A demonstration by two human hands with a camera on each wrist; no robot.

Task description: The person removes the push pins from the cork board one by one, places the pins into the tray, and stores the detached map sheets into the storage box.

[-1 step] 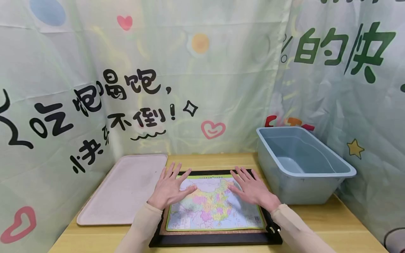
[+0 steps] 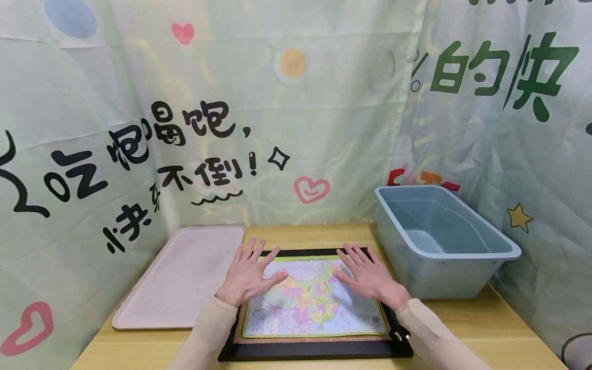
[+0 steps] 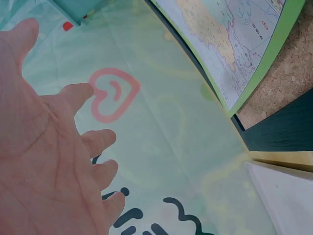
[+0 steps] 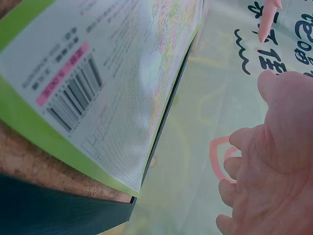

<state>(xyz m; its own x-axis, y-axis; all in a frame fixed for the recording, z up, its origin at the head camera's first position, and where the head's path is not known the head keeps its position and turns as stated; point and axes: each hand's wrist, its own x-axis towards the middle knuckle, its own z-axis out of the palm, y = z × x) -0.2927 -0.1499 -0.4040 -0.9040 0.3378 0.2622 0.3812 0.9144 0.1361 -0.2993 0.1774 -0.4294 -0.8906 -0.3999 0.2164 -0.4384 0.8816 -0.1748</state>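
Note:
A colourful map sheet with a green edge lies on a cork board in a black frame. Above the map's left side, my left hand is spread with straight fingers and holds nothing. Mirroring it over the right side, my right hand is also spread and grips nothing. Both wrist views show bare palms, the left palm and the right palm, apart from the sheet. A barcode is printed in one corner of the map.
To the left a pale pink tray lies flat on the wooden table. At the back right stands a deep blue-grey plastic tub. A printed cloth hangs behind and along the sides.

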